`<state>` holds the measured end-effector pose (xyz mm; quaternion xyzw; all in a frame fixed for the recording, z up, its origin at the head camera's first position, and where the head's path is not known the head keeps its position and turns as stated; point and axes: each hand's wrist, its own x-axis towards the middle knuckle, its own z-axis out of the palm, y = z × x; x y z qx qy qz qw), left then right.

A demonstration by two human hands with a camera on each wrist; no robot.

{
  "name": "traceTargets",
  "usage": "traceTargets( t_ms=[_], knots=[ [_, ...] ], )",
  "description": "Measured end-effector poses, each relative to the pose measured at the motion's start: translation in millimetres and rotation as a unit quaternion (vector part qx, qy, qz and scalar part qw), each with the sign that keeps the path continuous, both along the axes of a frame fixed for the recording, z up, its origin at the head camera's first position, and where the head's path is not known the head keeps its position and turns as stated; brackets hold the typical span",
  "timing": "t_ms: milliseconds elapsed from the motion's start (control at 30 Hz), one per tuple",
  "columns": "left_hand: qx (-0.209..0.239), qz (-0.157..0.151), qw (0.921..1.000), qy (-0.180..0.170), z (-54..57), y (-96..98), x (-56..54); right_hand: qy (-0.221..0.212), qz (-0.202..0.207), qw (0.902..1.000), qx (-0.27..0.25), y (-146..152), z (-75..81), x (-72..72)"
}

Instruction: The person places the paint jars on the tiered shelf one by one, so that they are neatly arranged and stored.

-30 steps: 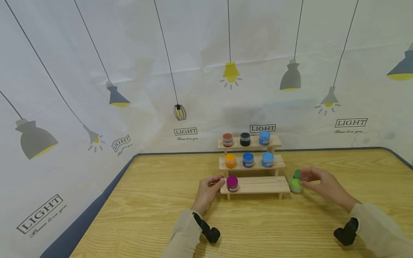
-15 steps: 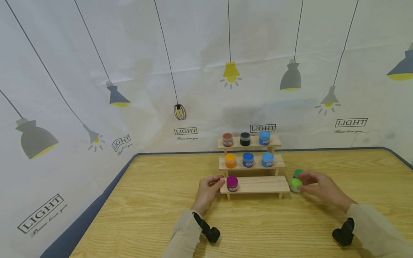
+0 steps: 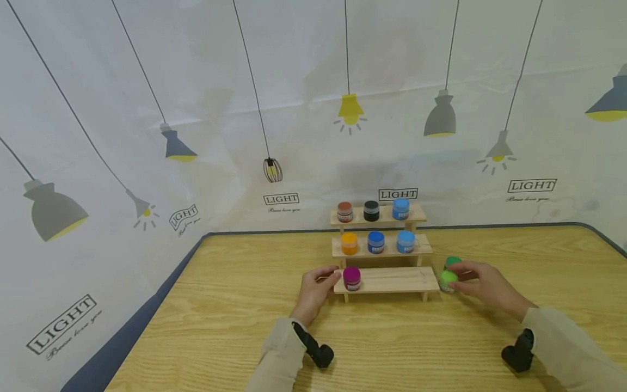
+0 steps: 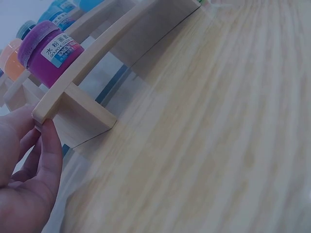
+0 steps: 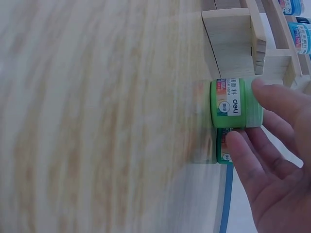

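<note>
My left hand pinches the left end of the wooden stand's lowest step; in the left wrist view its fingertips meet the step's corner. Near that end stands a magenta gouache paint jar. To the right of the stand, on the table, is a light green paint jar, upright. My right hand has its thumb and fingers around this jar, one digit on its lid. A dark green paint jar stands directly behind, partly hidden by the hand and the light green jar.
Orange, dark blue and light blue jars stand on the middle step. Brown-red, black and light blue jars occupy the top step. A lamp-print backdrop rises behind the wood-grain table.
My right hand has moved slightly left and its fingers have closed in around the light green jar. The left hand stays at the stand's end.
</note>
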<state>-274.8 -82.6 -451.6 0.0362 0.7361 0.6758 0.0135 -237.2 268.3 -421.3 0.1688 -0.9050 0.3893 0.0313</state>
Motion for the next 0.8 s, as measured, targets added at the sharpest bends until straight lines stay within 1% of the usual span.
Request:
traceTargets(
  t_ms=[300, 400, 600, 800],
  knots=[
    [0.001, -0.003, 1.0, 0.001, -0.3, -0.3, -0.4, 0.006, -0.009, 0.9998, 0.019, -0.5, -2.7, -2.0],
    [0.002, -0.003, 1.0, 0.0, -0.7, -0.3, -0.8, 0.003, -0.009, 0.9998, 0.015, 0.2, -2.9, -2.4],
    [0.002, -0.005, 1.0, 0.003, -1.1, -0.2, -0.4, -0.032, 0.005, 0.9993, -0.017, 1.9, -2.8, -1.8],
    [0.001, -0.004, 1.0, 0.004, 0.5, -0.1, 0.6, -0.056, 0.004, 0.998, -0.029, 4.6, -5.9, -3.2]
  ],
)
